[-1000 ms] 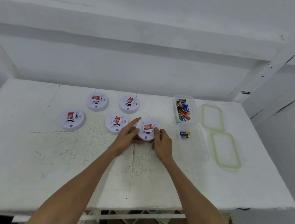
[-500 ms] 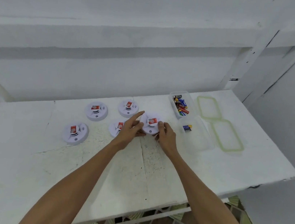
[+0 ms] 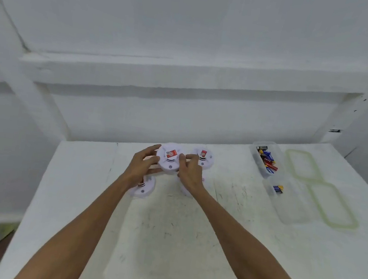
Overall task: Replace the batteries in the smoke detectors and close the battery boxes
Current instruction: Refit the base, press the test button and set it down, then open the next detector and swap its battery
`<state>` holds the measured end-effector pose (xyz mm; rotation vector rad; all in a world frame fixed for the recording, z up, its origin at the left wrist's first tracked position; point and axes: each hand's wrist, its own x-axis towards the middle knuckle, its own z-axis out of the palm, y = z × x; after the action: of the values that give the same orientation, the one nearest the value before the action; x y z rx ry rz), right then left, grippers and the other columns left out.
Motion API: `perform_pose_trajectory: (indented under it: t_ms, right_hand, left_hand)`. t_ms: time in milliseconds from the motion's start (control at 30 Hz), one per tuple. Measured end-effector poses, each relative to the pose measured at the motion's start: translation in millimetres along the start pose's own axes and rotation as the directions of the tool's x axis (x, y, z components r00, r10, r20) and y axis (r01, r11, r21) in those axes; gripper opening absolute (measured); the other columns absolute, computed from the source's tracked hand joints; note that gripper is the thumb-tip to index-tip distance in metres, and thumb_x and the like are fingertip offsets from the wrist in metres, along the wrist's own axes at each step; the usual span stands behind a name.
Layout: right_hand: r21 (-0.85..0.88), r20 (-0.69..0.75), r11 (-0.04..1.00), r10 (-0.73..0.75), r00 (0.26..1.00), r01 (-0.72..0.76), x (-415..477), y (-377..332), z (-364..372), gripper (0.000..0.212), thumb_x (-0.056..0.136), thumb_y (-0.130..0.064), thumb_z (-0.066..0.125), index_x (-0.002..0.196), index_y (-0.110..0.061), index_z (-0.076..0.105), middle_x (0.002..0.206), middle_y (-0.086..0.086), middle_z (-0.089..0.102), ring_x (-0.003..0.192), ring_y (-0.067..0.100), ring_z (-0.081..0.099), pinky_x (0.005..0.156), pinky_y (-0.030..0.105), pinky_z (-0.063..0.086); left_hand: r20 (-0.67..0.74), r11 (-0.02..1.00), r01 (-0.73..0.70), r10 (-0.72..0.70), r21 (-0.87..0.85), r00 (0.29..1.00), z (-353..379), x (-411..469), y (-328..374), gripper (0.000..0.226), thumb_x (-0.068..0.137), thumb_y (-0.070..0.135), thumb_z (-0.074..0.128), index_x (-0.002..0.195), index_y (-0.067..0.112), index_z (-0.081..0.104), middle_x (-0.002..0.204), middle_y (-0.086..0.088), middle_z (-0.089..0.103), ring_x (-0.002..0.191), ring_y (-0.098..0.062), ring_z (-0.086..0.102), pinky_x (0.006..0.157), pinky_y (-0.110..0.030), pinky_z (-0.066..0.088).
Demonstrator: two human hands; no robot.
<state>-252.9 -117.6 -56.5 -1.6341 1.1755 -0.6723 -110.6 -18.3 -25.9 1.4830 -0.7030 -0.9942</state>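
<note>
Left hand (image 3: pixel 142 167) and right hand (image 3: pixel 189 175) pinch the smoke detector (image 3: pixel 169 158) by its rim, up over the desk (image 3: pixel 188 234) — if that fingertip grip slips mid-twist it could drop on the other detectors (image 3: pixel 206 161).

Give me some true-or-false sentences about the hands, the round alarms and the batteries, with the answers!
1. The left hand and right hand hold the same alarm. True.
2. The lids are shut on the boxes. False: the far lid and near lid lie on the table beside them.
3. The far box holds a pile of batteries. True.
4. The near box is full to the top. False: it holds only a few batteries.
</note>
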Motion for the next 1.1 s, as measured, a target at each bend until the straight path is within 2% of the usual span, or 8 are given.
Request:
perform_pose_trajectory:
  t_ms: [100, 233, 367, 467, 600, 833, 967, 1100]
  right_hand:
    - [-0.049, 0.090, 0.999, 0.014, 0.996, -0.010, 2, -12, 39, 0.035, 0.098, -0.049, 0.042, 0.111, -0.017, 0.040, 0.096, 0.011, 0.069, 0.084, 0.029, 0.068, 0.078, 0.045, 0.057]
    - [-0.041, 0.233, 0.998, 0.063, 0.970, -0.055, 2, -26, 75, 0.038, 0.099, -0.043, 0.039, 0.126, -0.016, 0.044, 0.107, 0.013, 0.067, 0.092, 0.030, 0.067, 0.085, 0.049, 0.056]
    - [-0.113, 0.306, 0.993, 0.068, 0.950, -0.034, -4, -39, 100, 0.039, 0.097, -0.032, 0.045, 0.131, -0.015, 0.052, 0.115, 0.011, 0.067, 0.105, 0.028, 0.063, 0.091, 0.035, 0.049]
    - [-0.189, 0.314, 0.981, 0.019, 0.949, 0.043, -3, -44, 110, 0.039, 0.094, -0.023, 0.054, 0.131, -0.012, 0.054, 0.112, 0.009, 0.070, 0.105, 0.026, 0.065, 0.085, 0.033, 0.049]
    - [-0.275, 0.300, 0.951, -0.057, 0.952, 0.143, 3, -50, 120, 0.037, 0.097, -0.026, 0.053, 0.131, -0.012, 0.057, 0.116, 0.011, 0.070, 0.103, 0.029, 0.065, 0.086, 0.037, 0.053]
    - [-0.396, 0.331, 0.897, -0.060, 0.942, 0.197, 24, -38, 130, 0.015, 0.091, -0.019, 0.058, 0.096, -0.008, 0.067, 0.090, 0.011, 0.072, 0.078, 0.024, 0.060, 0.064, 0.028, 0.039]
    - [-0.442, 0.349, 0.874, -0.040, 0.936, 0.202, 30, -37, 134, 0.012, 0.092, -0.016, 0.055, 0.091, -0.008, 0.063, 0.091, 0.012, 0.070, 0.077, 0.023, 0.058, 0.065, 0.027, 0.038]
    - [-0.520, 0.380, 0.821, -0.024, 0.925, 0.235, 34, -35, 137, 0.021, 0.093, -0.015, 0.049, 0.072, -0.011, 0.047, 0.077, 0.008, 0.058, 0.071, 0.023, 0.054, 0.057, 0.028, 0.035]
  left_hand:
    - [-0.027, 1.000, 0.018, -0.017, 0.024, 0.999, -39, -5, 2, 0.037, 0.099, 0.000, 0.057, 0.123, 0.024, 0.071, 0.120, 0.004, 0.076, 0.112, -0.024, 0.072, 0.079, -0.032, 0.063]
    - [-0.012, 0.996, 0.035, -0.034, 0.087, 0.999, -85, -12, -5, 0.049, 0.097, -0.004, 0.054, 0.119, 0.036, 0.072, 0.134, 0.008, 0.067, 0.118, -0.018, 0.068, 0.085, -0.029, 0.061]
    - [-0.052, 0.984, 0.027, -0.018, 0.175, 0.998, -119, -12, -14, 0.060, 0.090, -0.010, 0.061, 0.114, 0.044, 0.071, 0.119, 0.024, 0.072, 0.105, 0.000, 0.069, 0.087, -0.025, 0.059]
    - [-0.093, 0.979, 0.016, 0.003, 0.201, 0.996, -126, -5, -21, 0.062, 0.082, -0.014, 0.068, 0.121, 0.034, 0.065, 0.114, 0.018, 0.073, 0.100, -0.013, 0.071, 0.074, -0.019, 0.058]
    - [-0.167, 0.966, 0.007, 0.037, 0.258, 0.985, -133, 9, -35, 0.068, 0.078, -0.011, 0.078, 0.132, 0.027, 0.063, 0.130, 0.003, 0.067, 0.103, -0.022, 0.071, 0.070, -0.019, 0.059]
    - [-0.189, 0.903, 0.030, 0.058, 0.429, 0.980, -141, 21, -49, 0.070, 0.077, 0.010, 0.090, 0.138, 0.022, 0.058, 0.130, -0.001, 0.059, 0.111, -0.024, 0.061, 0.090, -0.027, 0.049]
    - [-0.180, 0.894, 0.007, 0.083, 0.449, 0.980, -136, 18, -44, 0.050, 0.066, 0.032, 0.082, 0.110, 0.039, 0.059, 0.108, 0.016, 0.061, 0.100, -0.014, 0.058, 0.080, -0.016, 0.044]
    - [-0.139, 0.868, -0.002, 0.082, 0.497, 0.987, -133, 18, -44, 0.063, 0.070, 0.029, 0.083, 0.128, 0.011, 0.066, 0.111, 0.009, 0.060, 0.101, -0.018, 0.056, 0.086, -0.026, 0.041]
